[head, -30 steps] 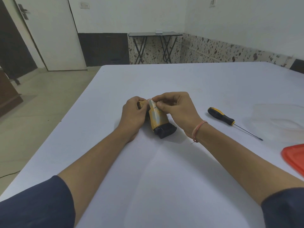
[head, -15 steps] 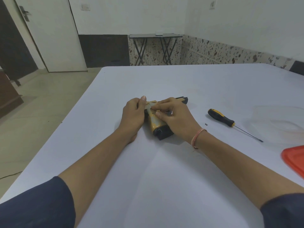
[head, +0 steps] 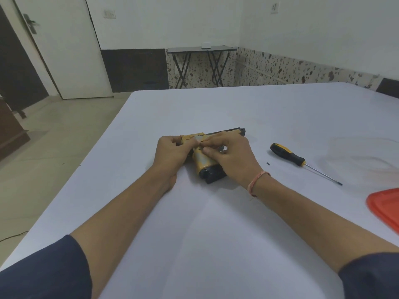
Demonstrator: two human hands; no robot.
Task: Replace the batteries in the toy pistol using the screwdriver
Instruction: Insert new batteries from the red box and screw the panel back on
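A single wide-angle view came from the person's head, facing forward and down along both bare forearms onto the pale, white-covered surface [head: 216,234]. It sat close above the near edge, so the dark blue sleeves [head: 43,270] filled the bottom corners. Farther off it took in the white door [head: 64,50] at left and the speckled wall beyond, whose lines seemingly bowed near the margins.
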